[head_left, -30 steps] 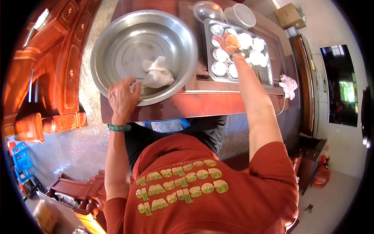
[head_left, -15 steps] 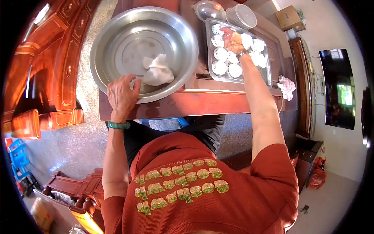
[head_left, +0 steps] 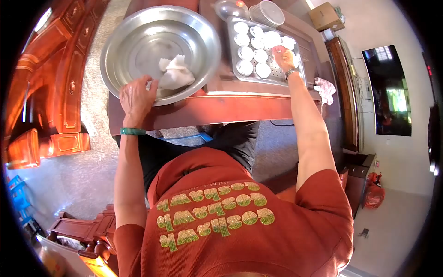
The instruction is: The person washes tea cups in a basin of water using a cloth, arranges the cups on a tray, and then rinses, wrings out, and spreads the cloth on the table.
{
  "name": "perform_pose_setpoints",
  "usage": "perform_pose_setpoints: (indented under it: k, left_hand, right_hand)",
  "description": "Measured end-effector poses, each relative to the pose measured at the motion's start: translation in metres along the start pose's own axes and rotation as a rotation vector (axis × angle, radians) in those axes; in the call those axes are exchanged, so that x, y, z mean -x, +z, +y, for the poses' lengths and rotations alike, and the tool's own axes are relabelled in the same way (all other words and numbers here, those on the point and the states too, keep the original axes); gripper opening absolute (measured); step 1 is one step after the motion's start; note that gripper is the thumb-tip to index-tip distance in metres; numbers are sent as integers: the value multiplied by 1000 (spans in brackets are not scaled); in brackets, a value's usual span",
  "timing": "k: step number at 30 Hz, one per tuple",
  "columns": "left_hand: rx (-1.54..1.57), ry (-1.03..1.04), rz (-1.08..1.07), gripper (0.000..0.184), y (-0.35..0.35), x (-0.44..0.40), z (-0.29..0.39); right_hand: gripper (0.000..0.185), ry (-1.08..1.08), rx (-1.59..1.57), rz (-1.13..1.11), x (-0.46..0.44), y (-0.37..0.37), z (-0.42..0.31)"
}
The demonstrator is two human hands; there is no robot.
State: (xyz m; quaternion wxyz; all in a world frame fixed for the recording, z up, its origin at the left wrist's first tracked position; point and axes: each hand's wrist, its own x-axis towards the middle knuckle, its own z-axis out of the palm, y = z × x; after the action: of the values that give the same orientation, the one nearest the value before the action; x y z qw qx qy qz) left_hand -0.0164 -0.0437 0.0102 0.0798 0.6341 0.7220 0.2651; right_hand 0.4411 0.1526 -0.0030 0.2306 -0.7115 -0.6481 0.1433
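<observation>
A wide steel basin (head_left: 113,69) holds a crumpled white cloth (head_left: 177,76) near its front side. At the basin's front left rim rests my left hand (head_left: 137,98), thumb apart from the fingers, holding nothing. To the right, a metal tray (head_left: 267,82) with holes in its bottom carries several round white pieces (head_left: 263,70), lined up in rows. Over the tray's right part is my right hand (head_left: 284,57), its fingers bent down among the white pieces; whether it grips one is hard to make out in the glare.
Behind the tray stand a clear round tub (head_left: 267,14) and a shiny domed lid (head_left: 230,8). A pink cloth (head_left: 325,91) hangs at the right end of the wooden table (head_left: 221,110). A cardboard box (head_left: 326,17) is beyond it.
My right hand has moved from the tray's back left part toward its right side, uncovering white pieces. My left hand stays at the basin rim. The whole view has shifted slightly.
</observation>
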Motion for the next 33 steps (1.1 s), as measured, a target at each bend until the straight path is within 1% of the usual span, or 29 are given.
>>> perform_pose_setpoints:
  k: [3, 4, 5, 7, 8, 9, 11, 14, 17, 20, 22, 24, 25, 27, 31, 33]
  left_hand:
    - [-2, 4, -8, 21, 0, 1, 0]
    - [-11, -2, -15, 22, -1, 1, 1]
    - [-8, -3, -16, 22, -1, 1, 2]
    - [-11, 20, 9, 21, -3, 2, 3]
    - [-11, 20, 5, 21, -4, 2, 3]
    - [-6, 26, -8, 21, -5, 1, 4]
    - [-2, 28, -19, 20, -4, 0, 5]
    - [-26, 31, -8, 19, -1, -1, 2]
    - [-21, 44, -4, 20, 0, -1, 1]
    - [-25, 37, 1, 21, -2, -2, 3]
    - [-16, 39, 32, 18, -2, -2, 5]
    - [-2, 34, 33, 17, 0, -2, 4]
    - [11, 30, 42, 17, 1, -2, 4]
    - [10, 27, 30, 17, -1, -2, 6]
    - [-9, 31, 24, 16, 0, -3, 4]
    - [-22, 27, 19, 16, -2, -4, 5]
  right_hand:
    - [15, -44, -14, -29, 14, 5, 21]
    - [22, 45, 56, -64, 24, 2, 12]
    - [22, 45, 59, -64, 32, 0, 2]
    - [29, 231, 20, -142, 49, -5, -26]
    - [37, 216, 106, -131, 47, -3, -24]
    - [37, 220, 107, -133, 45, 0, -23]
    - [43, 117, 163, -24, 39, 7, -23]
    - [47, 85, 240, -26, 26, 16, -32]
    - [47, 103, 230, -104, 27, 13, -49]
    - [45, 63, 253, -135, 20, 14, -42]
    - [44, 43, 257, -158, 15, 13, -39]
    - [36, -97, 280, -182, 11, 12, -33]
    - [36, -92, 282, -185, 8, 12, -29]
    - [33, -175, 323, -216, 4, 11, -28]
    - [30, -113, 377, -262, -1, 8, -34]
    - [31, -9, 227, -115, -8, 10, -36]
